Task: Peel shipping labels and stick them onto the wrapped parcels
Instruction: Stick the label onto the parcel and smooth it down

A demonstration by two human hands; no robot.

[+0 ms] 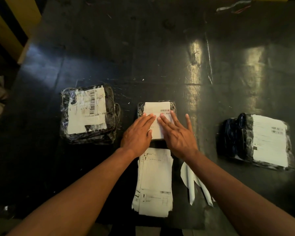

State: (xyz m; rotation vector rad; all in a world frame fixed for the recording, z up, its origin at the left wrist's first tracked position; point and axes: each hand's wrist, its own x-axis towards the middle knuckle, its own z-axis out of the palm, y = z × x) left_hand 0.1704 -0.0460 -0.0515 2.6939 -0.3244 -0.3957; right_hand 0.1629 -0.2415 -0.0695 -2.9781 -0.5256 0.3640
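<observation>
A small black wrapped parcel [140,108] lies at the centre of the dark table, with a white shipping label [157,107] on its top. My left hand [137,133] and my right hand [177,133] both press flat on that label, fingers straight and side by side. A stack of white label sheets [154,183] lies just behind my wrists, near the table's front edge. A larger black parcel [109,113] with a crumpled label sits to the left. Another labelled black parcel [237,137] sits to the right.
Curled white backing strips [192,183] lie right of the label stack. The black table top [160,57] stretches far ahead. A yellow and black structure [12,26] stands at the far left. Some wires [235,6] lie at the far right edge.
</observation>
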